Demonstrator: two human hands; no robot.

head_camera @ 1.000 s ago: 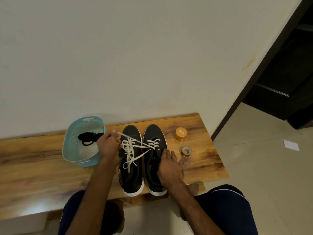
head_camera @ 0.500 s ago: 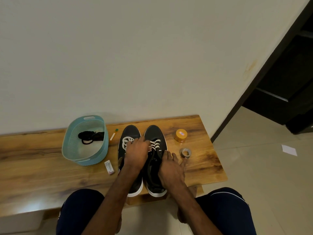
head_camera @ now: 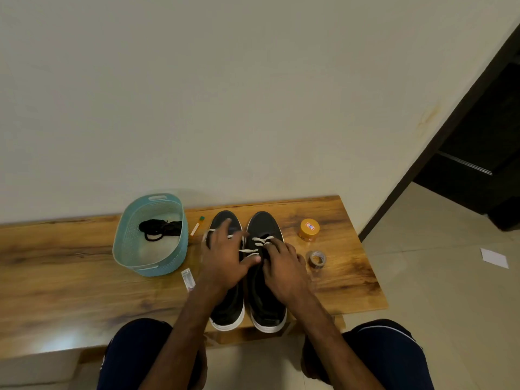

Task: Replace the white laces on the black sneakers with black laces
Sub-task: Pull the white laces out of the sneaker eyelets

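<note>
Your right hand (head_camera: pixel 284 268) has shifted onto the right sneaker (head_camera: pixel 264 223), grip unclear; your left hand (head_camera: pixel 225 260) lies spread. The jar (head_camera: pixel 309 232) label is illegible.

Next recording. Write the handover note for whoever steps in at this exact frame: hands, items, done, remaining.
Left hand: fingers spread over the left sneaker, on its white left lace.
Right hand: fingers bent at the white right lace of the right sneaker; whether it is pinching cannot be told.
Black laces: in the blue basket on the bench.
Done: no black lace threaded.
Left: remove both white laces, thread the black ones.
</note>
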